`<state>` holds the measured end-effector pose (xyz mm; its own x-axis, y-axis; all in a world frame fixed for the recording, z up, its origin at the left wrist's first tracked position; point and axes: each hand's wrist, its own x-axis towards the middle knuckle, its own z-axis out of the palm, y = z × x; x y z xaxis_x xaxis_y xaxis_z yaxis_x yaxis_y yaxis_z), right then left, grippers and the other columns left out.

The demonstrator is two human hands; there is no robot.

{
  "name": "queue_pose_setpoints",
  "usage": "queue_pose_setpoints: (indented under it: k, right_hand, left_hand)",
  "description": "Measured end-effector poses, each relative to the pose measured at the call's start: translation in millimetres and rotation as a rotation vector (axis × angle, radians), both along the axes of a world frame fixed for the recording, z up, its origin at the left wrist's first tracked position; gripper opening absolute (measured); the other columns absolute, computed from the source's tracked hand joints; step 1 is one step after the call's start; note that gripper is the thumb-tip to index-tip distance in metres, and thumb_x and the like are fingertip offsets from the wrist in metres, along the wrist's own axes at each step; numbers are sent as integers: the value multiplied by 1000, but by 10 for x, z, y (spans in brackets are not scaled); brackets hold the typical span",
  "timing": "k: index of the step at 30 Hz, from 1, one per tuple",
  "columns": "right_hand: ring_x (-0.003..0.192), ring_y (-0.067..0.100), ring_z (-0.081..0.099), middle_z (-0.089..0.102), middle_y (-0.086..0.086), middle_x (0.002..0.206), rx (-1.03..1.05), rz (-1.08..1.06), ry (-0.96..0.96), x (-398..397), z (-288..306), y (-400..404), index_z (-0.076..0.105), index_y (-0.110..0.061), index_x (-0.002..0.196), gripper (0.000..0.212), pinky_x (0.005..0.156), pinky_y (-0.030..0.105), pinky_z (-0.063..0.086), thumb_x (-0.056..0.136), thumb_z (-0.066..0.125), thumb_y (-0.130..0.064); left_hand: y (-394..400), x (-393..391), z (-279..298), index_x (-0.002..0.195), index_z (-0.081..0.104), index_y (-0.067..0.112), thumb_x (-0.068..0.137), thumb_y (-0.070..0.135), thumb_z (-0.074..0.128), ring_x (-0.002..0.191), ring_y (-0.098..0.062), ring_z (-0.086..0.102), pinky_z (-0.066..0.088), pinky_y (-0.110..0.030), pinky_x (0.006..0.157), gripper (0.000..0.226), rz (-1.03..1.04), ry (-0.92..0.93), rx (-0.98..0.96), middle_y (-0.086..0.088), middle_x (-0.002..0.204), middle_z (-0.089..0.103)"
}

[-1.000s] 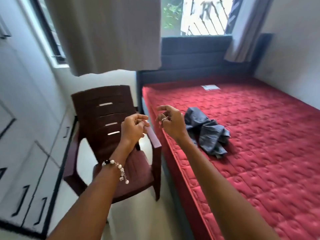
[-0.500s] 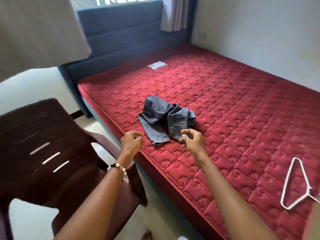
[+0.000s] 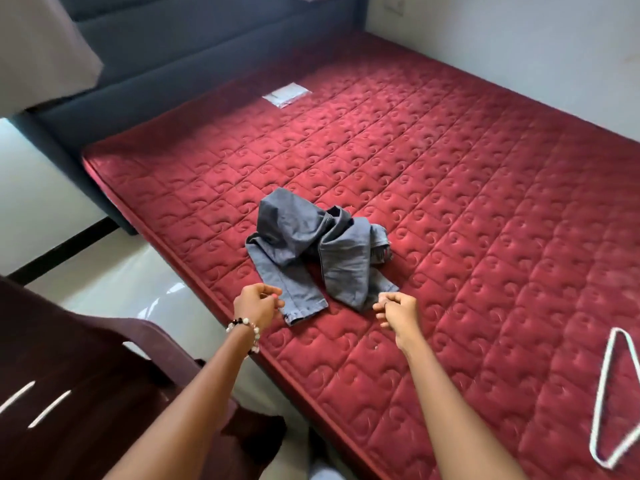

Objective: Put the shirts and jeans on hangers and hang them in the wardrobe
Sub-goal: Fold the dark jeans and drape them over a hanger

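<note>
Crumpled grey-blue jeans lie near the left edge of a red quilted mattress. My left hand, with a bead bracelet on the wrist, hovers with curled fingers right beside the hem of one jeans leg. My right hand is loosely closed just right of the other leg's end, at the cloth's edge. Neither hand clearly grips the jeans. A white hanger lies on the mattress at the far right, partly cut off by the frame.
A dark brown plastic chair stands at the lower left beside the bed. A dark blue headboard runs along the back, with a curtain at top left. A white label lies on the mattress. A white wall borders the right.
The view has swung from the chair and window down onto the bed. Both hands have dropped and reached forward to the ends of the jeans legs. The hanger has come into view.
</note>
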<state>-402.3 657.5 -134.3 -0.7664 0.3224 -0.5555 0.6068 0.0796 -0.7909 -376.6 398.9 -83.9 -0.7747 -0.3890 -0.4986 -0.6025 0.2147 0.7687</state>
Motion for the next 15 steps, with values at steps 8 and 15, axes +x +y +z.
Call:
queue_pose_setpoints:
  k: [8,15]
  right_hand:
    - [89,23,61,69,8,100,59,-26,-139,-1508,-1037,109,67,-12,110,43,86,41,51,69,78,-23]
    - [109,23,59,63,8,121,129,11,-148,-2050,-1409,-111,51,-12,131,71,98,39,47,67,82,-20]
  left_hand:
    - [201,-1258,-619,82,63,14,90,-1,45,41,-11,58,43,-19,42,25,-36,-124,47,-3,66,66]
    - [525,-1962,-910,80,63,17,95,9,51,48,-10,56,42,-17,42,20,-63,-74,97,-4,70,66]
